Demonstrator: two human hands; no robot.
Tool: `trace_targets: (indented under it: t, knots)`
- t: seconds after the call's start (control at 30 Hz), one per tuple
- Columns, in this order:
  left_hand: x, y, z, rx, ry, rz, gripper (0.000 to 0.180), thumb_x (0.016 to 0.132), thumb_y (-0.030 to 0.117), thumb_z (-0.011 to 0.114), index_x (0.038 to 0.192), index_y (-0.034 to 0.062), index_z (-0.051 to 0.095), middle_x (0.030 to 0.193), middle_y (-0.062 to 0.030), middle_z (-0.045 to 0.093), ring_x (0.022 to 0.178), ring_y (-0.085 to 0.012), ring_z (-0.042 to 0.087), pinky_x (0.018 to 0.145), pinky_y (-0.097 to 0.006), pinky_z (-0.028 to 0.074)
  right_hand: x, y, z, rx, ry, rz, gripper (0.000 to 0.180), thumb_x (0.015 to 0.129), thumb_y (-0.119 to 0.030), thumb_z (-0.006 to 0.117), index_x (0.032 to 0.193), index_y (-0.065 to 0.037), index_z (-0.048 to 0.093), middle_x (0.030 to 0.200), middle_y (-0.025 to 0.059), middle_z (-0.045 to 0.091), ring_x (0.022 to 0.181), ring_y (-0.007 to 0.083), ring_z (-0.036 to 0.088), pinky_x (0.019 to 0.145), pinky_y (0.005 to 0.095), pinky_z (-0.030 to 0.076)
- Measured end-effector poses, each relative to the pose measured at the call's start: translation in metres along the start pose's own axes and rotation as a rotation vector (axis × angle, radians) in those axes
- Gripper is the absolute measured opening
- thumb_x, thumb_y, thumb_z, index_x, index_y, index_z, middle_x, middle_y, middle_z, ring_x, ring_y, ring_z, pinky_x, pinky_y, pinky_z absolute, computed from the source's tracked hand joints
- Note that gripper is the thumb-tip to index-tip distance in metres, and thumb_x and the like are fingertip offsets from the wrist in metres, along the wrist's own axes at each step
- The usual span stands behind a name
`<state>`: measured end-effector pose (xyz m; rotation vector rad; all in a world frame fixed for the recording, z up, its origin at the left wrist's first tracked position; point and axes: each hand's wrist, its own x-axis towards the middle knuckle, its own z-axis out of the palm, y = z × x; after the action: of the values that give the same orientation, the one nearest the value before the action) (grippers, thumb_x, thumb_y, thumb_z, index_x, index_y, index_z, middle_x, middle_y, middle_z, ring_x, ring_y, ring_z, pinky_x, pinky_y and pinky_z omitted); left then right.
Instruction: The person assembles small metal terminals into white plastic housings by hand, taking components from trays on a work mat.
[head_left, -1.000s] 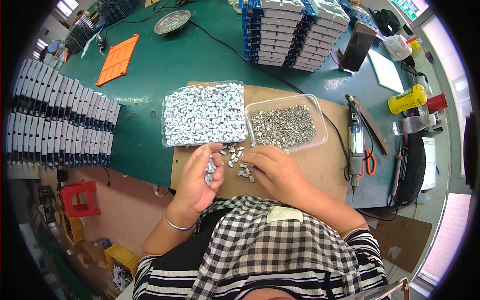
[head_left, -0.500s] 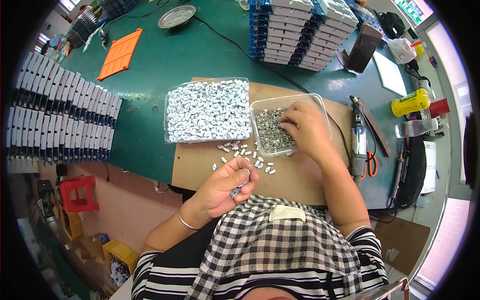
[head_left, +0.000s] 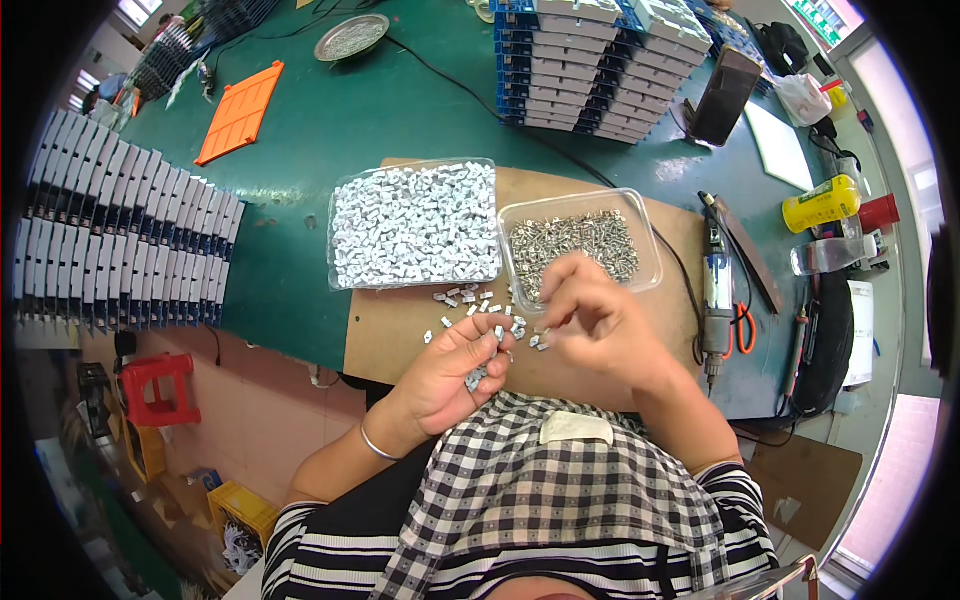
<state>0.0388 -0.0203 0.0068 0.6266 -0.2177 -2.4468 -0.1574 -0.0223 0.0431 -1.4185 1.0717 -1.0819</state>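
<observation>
My left hand (head_left: 452, 368) is closed around several small white plastic pieces (head_left: 476, 378), with one piece (head_left: 499, 333) pinched upright between thumb and forefinger. Just to its right, my right hand (head_left: 598, 322) is slightly blurred, its fingers curled and thumb and forefinger together; what they hold, if anything, is too small to make out. Beyond that hand stands a clear plastic tub (head_left: 652, 262) of small metal screws (head_left: 585, 243). To the left of the tub, a clear tray (head_left: 333, 262) is heaped with white plastic pieces (head_left: 415, 222). Loose pieces (head_left: 468, 296) lie scattered in front of the tray.
Under both containers is a brown board (head_left: 395, 335) on the green table (head_left: 285, 200). An electric screwdriver (head_left: 717, 290) and orange-handled scissors (head_left: 745, 328) lie at right. Stacked white-and-blue units (head_left: 125, 225) stand left, more (head_left: 590, 75) at the back. A phone (head_left: 727, 97) leans nearby.
My right hand has come out of the screw tub and moved nearer, close to my left hand. A white piece now shows between my left thumb and forefinger.
</observation>
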Motion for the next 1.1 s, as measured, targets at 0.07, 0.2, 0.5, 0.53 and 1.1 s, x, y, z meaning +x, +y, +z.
trace_targets:
  t: [0.07,0.2,0.5,0.53,1.1]
  knots:
    - [0.002,-0.001,0.001,0.002,0.009,-0.015,0.019,0.089,0.011,0.05,0.107,0.0066,0.051,0.09,-0.0029,0.053,0.067,-0.0085,0.046,0.055,-0.019,0.038,-0.005,0.001,0.009,0.117,-0.033,0.015,0.009,0.067,-0.004,0.065,0.071,-0.005,0.057,0.087,0.0014,0.047,0.074,0.0091,0.047,0.063,0.0219,0.039]
    - [0.001,-0.003,0.001,0.013,0.001,-0.013,0.02,0.09,0.01,0.048,0.109,0.0055,0.05,0.088,-0.0031,0.053,0.069,-0.0078,0.048,0.057,-0.019,0.042,-0.007,0.007,0.012,0.003,-0.086,0.014,0.013,0.067,-0.004,0.068,0.072,-0.004,0.056,0.085,0.0033,0.048,0.076,0.0119,0.049,0.065,0.0245,0.04]
    - [-0.002,-0.004,0.0,0.159,0.035,0.059,0.013,0.089,0.009,0.05,0.101,0.0052,0.05,0.08,-0.0034,0.052,0.06,-0.0065,0.045,0.05,-0.018,0.038,-0.006,0.01,0.012,-0.042,-0.165,0.104,0.01,0.072,0.0,0.065,0.074,-0.002,0.056,0.079,0.0038,0.054,0.075,0.0115,0.052,0.066,0.0236,0.042]
    - [-0.003,-0.004,0.0,0.224,0.056,0.083,0.011,0.089,0.007,0.051,0.099,0.0044,0.05,0.076,-0.0026,0.052,0.057,-0.0051,0.044,0.048,-0.016,0.037,-0.007,0.01,0.014,0.049,-0.159,0.19,0.011,0.072,0.002,0.064,0.073,0.0,0.053,0.075,0.0033,0.054,0.074,0.0118,0.052,0.067,0.0249,0.042]
    - [-0.006,-0.002,0.004,0.347,0.041,0.091,0.007,0.088,0.007,0.051,0.094,0.0033,0.052,0.075,-0.0056,0.055,0.053,-0.0046,0.044,0.046,-0.016,0.036,-0.011,0.018,0.018,0.658,-0.226,0.54,0.013,0.079,0.004,0.058,0.079,-0.001,0.047,0.081,0.0076,0.056,0.076,0.0158,0.061,0.069,0.0253,0.051]
